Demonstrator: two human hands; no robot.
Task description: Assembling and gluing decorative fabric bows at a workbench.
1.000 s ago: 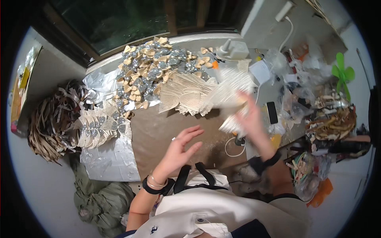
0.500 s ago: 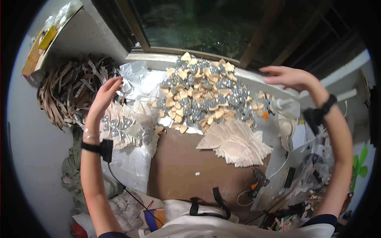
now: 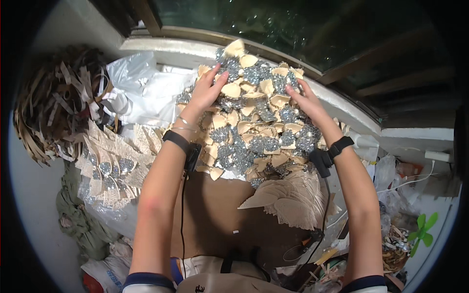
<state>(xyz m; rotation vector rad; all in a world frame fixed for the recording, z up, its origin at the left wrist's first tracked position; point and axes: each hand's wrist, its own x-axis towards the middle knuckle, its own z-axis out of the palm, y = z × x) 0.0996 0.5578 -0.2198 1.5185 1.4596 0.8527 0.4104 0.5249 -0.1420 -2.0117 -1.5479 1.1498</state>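
A tall heap of cream leather-like pieces carrying silver glittery beadwork [image 3: 266,141] stands against the window ledge. My left hand [image 3: 207,91] rests on its upper left side, thumb and fingers apart. On the heap's upper right side lies my right hand [image 3: 307,100], fingers spread. Neither hand has anything gripped; some fingertips sink among the pieces. Right below the heap is a fanned stack of flat beige textured pieces [image 3: 293,198]. Left of my left forearm lies another group of beige pieces [image 3: 119,161], several with silver beadwork on them.
A brown board [image 3: 215,219] covers the worktop in front of me. Brown and grey strips [image 3: 58,102] are piled at the left, beside a clear plastic bag [image 3: 132,73]. A green fan [image 3: 423,233] stands at the right. Dark cables run from both wrist bands.
Both hands have come inward from wide apart and now touch the heap's two sides. The view has shifted closer to the heap.
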